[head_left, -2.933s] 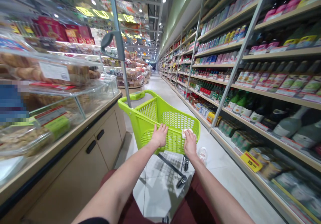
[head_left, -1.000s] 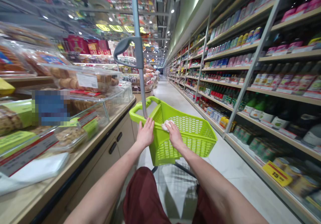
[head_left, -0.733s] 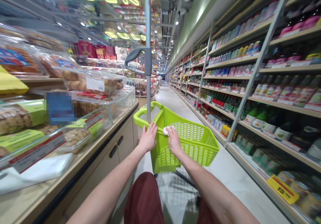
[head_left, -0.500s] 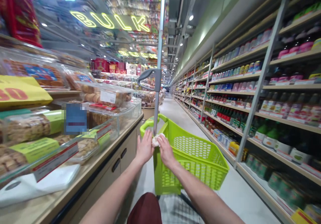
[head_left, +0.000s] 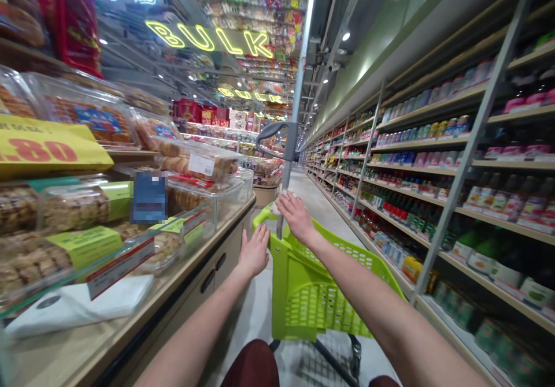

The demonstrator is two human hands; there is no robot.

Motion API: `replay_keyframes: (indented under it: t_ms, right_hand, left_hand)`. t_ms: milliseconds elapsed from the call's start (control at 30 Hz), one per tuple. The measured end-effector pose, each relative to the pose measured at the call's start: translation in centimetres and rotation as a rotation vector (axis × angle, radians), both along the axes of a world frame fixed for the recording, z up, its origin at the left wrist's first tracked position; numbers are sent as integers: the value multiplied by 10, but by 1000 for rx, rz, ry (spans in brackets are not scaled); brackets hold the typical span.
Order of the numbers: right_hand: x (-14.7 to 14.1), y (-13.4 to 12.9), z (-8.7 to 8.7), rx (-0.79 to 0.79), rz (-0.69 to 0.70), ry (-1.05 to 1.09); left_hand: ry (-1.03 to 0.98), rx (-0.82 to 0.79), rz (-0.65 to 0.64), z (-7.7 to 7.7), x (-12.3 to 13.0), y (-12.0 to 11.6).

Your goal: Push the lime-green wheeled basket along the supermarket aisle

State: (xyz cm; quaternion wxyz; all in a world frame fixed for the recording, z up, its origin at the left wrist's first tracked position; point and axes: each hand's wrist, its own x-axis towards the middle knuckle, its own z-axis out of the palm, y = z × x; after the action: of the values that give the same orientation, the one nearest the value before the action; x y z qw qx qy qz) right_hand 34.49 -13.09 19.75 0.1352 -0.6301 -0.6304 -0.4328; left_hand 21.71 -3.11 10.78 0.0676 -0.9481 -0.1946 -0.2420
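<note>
Right hand [head_left: 297, 216] slid up the basket's rim [head_left: 262, 216] — beside its pole [head_left: 292, 144].

1. Left hand [head_left: 254, 254]: fingers spread, just beside the near rim of the lime-green shopping cart basket [head_left: 312, 300], lower centre of frame.
2. Right hand [head_left: 297, 216]: lies over the basket rim, next to the cart's metal pole [head_left: 300, 86]. A crumpled white tissue [head_left: 278, 201] sits at its fingertips, partly hidden.
3. Left of frame: the display counter [head_left: 219, 265] carries clear packs of pastries [head_left: 199, 167], below a yellow price sign [head_left: 43, 150].
4. Right of frame: metal-framed shelving [head_left: 470, 144] holds bottles and cans.
5. Upper centre: a neon sign [head_left: 210, 39] reads BULK.
</note>
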Motion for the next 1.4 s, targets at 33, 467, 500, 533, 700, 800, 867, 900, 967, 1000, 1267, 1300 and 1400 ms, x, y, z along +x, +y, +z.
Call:
replay_keyframes:
  t_ms: [33, 467, 500, 533, 700, 800, 867, 900, 967, 1000, 1267, 1300, 1400]
  right_hand:
    - [1, -6, -21, -52, 8, -9]
    - [-10, -8, -56, 20, 90, 219]
    - [-11, -9, -70, -11, 89, 207]
    - [-11, -12, -86, -42, 92, 197]
    - [-17, -25, -175, -186, 107, 218]
    - [-27, -33, -206, -295, 80, 317]
    - [-34, -38, -214, -367, 88, 405]
    - [-38, -41, -214, -385, 113, 460]
    - [-43, -44, -205, -344, 186, 613]
    - [-45, -46, -197, -272, 222, 713]
    - [-42, -52, -131, 318, 300, 1537]
    - [-42, -53, -131, 338, 276, 1522]
    - [-44, -56, -139, 371, 197, 1414]
  left_hand:
    - [-4, -2, -10, -1, -1, 1]
    - [36, 13, -66, 0, -4, 10]
    - [34, 21, -69, -1, -4, 10]
    - [28, 26, -69, -2, -4, 11]
    - [2, 30, -68, -7, -3, 10]
    - [-46, 5, -82, -8, -1, 9]
    - [-103, -43, -124, -8, -1, 9]
    - [-143, -83, -153, -9, 0, 8]
    - [-271, -217, -209, -14, 1, 5]
    - [-369, -321, -227, -17, 1, 2]
    - [-663, -2059, -484, -41, 3, -57]
    - [-619, -2165, -546, -41, 2, -64]
    - [-631, -2275, -529, -44, 2, -78]
